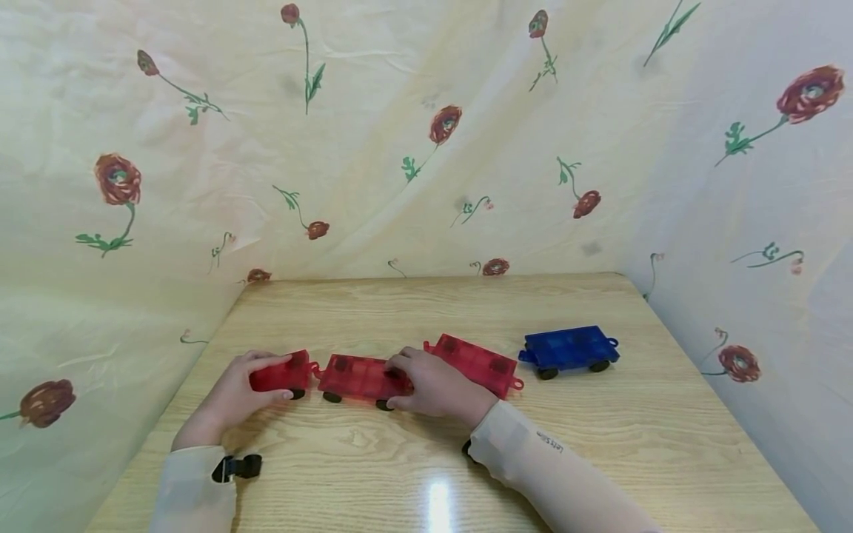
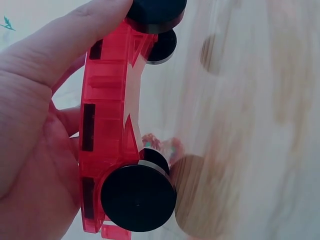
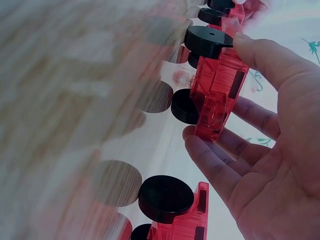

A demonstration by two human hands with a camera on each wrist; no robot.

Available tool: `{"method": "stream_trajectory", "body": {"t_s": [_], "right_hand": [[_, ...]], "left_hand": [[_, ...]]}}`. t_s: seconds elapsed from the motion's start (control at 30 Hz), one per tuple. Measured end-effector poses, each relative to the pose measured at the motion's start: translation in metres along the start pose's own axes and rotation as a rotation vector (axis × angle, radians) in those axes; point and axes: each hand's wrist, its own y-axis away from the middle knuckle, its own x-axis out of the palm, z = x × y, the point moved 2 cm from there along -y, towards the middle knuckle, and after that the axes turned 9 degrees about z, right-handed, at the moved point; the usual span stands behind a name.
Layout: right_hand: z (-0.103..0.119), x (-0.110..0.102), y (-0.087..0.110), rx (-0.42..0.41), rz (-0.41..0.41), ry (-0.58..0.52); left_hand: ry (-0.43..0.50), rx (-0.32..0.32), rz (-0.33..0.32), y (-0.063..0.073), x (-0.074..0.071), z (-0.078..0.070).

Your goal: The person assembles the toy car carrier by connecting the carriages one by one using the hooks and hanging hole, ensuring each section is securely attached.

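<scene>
My left hand [image 1: 229,394] grips a translucent red toy train car [image 1: 280,375] with thumb and fingers across its sides. Its black wheels [image 2: 138,197] fill much of the left wrist view. My right hand [image 1: 443,386] holds a second red car [image 1: 356,376] by its right end, thumb at the near side. Between these two cars, their small red couplings [image 1: 315,369] meet or overlap in the head view. Behind my right wrist lies a third red car [image 1: 478,364], angled, its hook pointing right. To its right stands a blue car [image 1: 569,349], apart from the others.
A light wooden table [image 1: 333,474] carries all the cars. Floral cloth [image 1: 373,148] hangs behind it and along both sides. A black strap [image 1: 238,468] sits at my left wrist. In the right wrist view, the third car's wheel [image 3: 166,197] is close below my fingers.
</scene>
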Motion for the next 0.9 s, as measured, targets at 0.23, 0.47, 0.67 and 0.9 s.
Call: {"method": "stream_trajectory", "body": {"t_s": [0.23,0.47,0.67,0.9], "right_hand": [[-0.0002,-0.0004,0.0005,0.003,0.006,-0.002],[-0.0011,-0.0005,0.0006,0.008,-0.002,-0.017],[-0.0015,-0.0015,0.0009,-0.001,-0.011,-0.025],[-0.0012,-0.0015,0.0008,-0.003,-0.009,-0.004]], "left_hand": [[-0.034,0.006,0.01,0.0,0.0012,0.0022],[-0.03,-0.036,0.009,0.0015,0.0005,0.0055],[-0.026,-0.058,0.014,0.0027,-0.0021,0.0042],[-0.021,-0.073,0.016,0.0039,-0.002,0.003]]}}
